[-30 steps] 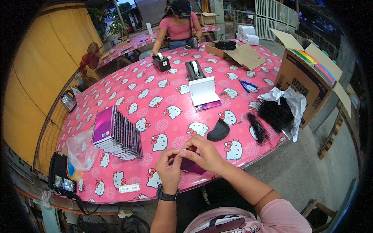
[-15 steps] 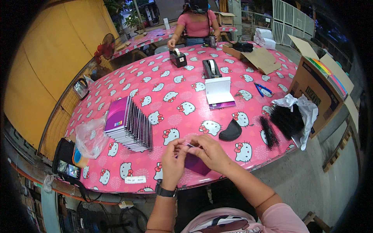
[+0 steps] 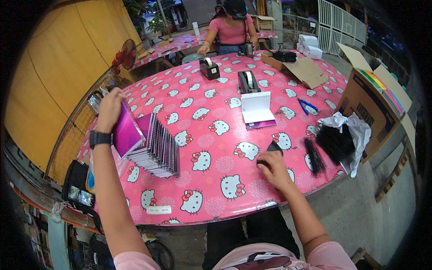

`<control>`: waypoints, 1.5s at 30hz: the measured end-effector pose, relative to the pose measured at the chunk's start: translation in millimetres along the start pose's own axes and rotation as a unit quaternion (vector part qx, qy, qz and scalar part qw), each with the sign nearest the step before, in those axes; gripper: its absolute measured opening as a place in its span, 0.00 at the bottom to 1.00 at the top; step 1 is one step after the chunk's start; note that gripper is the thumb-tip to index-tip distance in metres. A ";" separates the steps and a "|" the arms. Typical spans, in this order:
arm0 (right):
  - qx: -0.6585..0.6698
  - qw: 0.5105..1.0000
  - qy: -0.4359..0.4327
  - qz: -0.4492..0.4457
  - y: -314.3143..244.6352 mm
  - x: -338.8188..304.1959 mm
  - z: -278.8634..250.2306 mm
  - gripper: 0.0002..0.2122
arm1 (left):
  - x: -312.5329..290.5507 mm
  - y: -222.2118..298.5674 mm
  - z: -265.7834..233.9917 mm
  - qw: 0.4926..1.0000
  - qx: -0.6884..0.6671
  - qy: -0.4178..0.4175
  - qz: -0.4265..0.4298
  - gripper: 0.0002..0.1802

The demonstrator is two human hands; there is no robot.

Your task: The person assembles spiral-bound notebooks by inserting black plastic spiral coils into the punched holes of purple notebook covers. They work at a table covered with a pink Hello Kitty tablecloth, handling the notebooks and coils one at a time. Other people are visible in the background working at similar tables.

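My left hand (image 3: 110, 110) is closed on the top of a thin purple notebook (image 3: 128, 133), holding it tilted against the left side of a stack. That stack of spiral-bound purple notebooks (image 3: 155, 150) stands with its black coils toward the right. Over at the right, my right hand (image 3: 275, 168) has its fingers curled round a flat black half-round piece (image 3: 275, 146), partly covered by the hand; its kind is not clear. An open notebook (image 3: 257, 109) with lined pages and a purple cover stands beyond the right hand.
Two black tape dispensers (image 3: 209, 69) stand farther back. Blue-handled pliers (image 3: 308, 107), loose black coils (image 3: 335, 141) and a cardboard box (image 3: 371, 110) are at the right. A white label strip (image 3: 159, 210) lies near the front edge. Across the table is another person (image 3: 229, 31).
My hands have parted from in front of me. The left carried the purple notebook to the stack's left side; the right moved right onto the black half-round piece.
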State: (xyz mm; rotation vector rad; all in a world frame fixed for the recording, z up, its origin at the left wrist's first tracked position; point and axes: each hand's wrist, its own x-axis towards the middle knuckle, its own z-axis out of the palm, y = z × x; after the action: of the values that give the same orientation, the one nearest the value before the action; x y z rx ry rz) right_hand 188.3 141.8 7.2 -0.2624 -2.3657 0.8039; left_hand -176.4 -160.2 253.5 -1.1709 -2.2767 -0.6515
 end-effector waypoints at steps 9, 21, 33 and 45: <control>-0.145 0.986 -0.029 0.079 45.3 20.2 -3.6 0.29 | -14.3 2.1 65.0 0.979 -0.067 -0.156 -0.109 0.34; -0.213 0.970 -0.022 0.116 73.6 25.8 -57.2 0.33 | -27.0 18.4 53.1 0.945 -0.031 -0.305 -0.111 0.40; -0.383 0.912 -0.053 -0.136 108.3 158.3 8.4 0.14 | -85.8 192.0 117.1 0.973 -0.194 0.111 0.049 0.15; -0.377 0.917 0.118 0.055 113.4 223.7 13.3 0.25 | -126.1 138.6 289.1 0.892 -0.408 0.024 -0.194 0.13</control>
State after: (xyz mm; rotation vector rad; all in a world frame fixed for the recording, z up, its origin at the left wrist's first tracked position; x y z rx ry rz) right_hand 2.5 307.6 40.6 -0.7644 -2.3329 -0.1386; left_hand -56.5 12.7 -19.4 -0.9807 -2.2502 -1.9000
